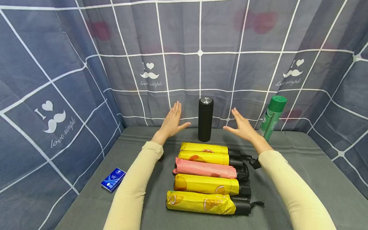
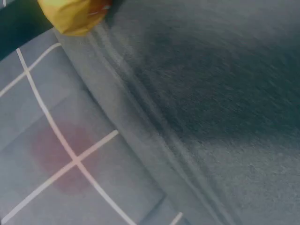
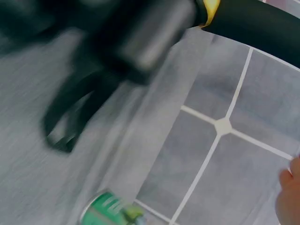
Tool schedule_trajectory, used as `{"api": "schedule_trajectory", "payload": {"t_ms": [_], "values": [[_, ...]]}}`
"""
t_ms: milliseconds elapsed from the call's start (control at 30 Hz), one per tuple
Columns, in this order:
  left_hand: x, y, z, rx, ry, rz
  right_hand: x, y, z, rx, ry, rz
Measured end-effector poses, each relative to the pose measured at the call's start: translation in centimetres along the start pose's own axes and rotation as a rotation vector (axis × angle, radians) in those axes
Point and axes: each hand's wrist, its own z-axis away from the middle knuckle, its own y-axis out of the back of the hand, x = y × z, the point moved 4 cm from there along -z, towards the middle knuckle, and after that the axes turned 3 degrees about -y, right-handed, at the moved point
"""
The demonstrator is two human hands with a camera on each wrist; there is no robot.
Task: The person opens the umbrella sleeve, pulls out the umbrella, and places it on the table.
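Note:
My left hand (image 1: 171,121) hovers left of a black thermos flask (image 1: 205,123) with a silver top, its fingers straight and apart from it. On the flask's other side my right hand (image 1: 242,125) is held up with straight fingers, touching nothing. Below the hands several folded umbrellas lie in a row: yellow ones, such as the front yellow umbrella (image 1: 201,203), and a pink umbrella (image 1: 205,168). Their black handles point right. The right wrist view shows a blurred black handle and strap (image 3: 70,117), with part of the right hand at its edge.
A green spray can (image 1: 272,116) stands at the back right, by the right forearm. A blue packet (image 1: 113,180) lies on the grey surface (image 1: 86,204) beside the left sleeve. Checked curtain cloth (image 1: 178,38) rises at the back and both sides.

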Motion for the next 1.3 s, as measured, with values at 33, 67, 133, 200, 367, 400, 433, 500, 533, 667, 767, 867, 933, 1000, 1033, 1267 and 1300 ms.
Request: {"api": "schedule_trajectory", "payload": {"t_ms": [33, 67, 133, 200, 367, 400, 433, 500, 533, 667, 767, 867, 933, 1000, 1033, 1267, 1300], "values": [[0.1, -0.1, 0.4, -0.026, 0.0, 0.04, 0.2, 0.1, 0.7, -0.025, 0.005, -0.016], [0.1, -0.2, 0.9, -0.063, 0.005, 0.074, 0.4, 0.1, 1.3, -0.047, 0.011, -0.03], [0.2, -0.7, 2.0, -0.139, 0.016, 0.142, 0.8, 0.0, 2.7, -0.086, 0.016, -0.057], [0.3, -1.3, 2.9, -0.213, 0.022, 0.191, 1.3, -0.1, 4.0, -0.106, 0.024, -0.079], [0.5, -3.0, 4.7, -0.273, -0.018, 0.245, 2.4, -1.2, 6.5, -0.18, 0.034, -0.161], [0.5, -3.3, 4.9, -0.272, -0.03, 0.258, 2.6, -1.5, 6.9, -0.193, 0.041, -0.177], [0.4, -3.7, 5.1, -0.271, -0.041, 0.271, 2.7, -1.8, 7.2, -0.201, 0.049, -0.189], [0.3, -4.3, 5.5, -0.278, -0.047, 0.31, 3.1, -2.4, 7.7, -0.205, 0.053, -0.211], [0.2, -4.6, 5.6, -0.283, -0.049, 0.332, 3.2, -2.7, 7.9, -0.203, 0.054, -0.218], [0.1, -5.5, 6.0, -0.31, -0.03, 0.418, 3.9, -3.7, 8.4, -0.199, 0.039, -0.228], [0.0, -5.9, 6.1, -0.32, -0.012, 0.489, 4.4, -4.2, 8.6, -0.2, 0.035, -0.228], [-0.2, -6.4, 6.2, -0.334, 0.009, 0.556, 4.6, -4.5, 8.6, -0.196, 0.045, -0.227], [-0.4, -6.7, 6.4, -0.343, 0.025, 0.603, 4.7, -4.6, 8.5, -0.194, 0.056, -0.216], [-0.6, -7.0, 6.6, -0.346, 0.043, 0.644, 4.7, -4.8, 8.5, -0.194, 0.058, -0.202], [-0.6, -7.1, 6.7, -0.346, 0.05, 0.664, 4.7, -4.9, 8.5, -0.195, 0.056, -0.199], [-1.0, -8.2, 6.7, -0.36, 0.032, 0.703, 4.8, -5.4, 8.7, -0.171, 0.067, -0.176], [-0.9, -8.2, 6.6, -0.358, 0.022, 0.696, 4.8, -5.4, 8.6, -0.163, 0.071, -0.171]]}}
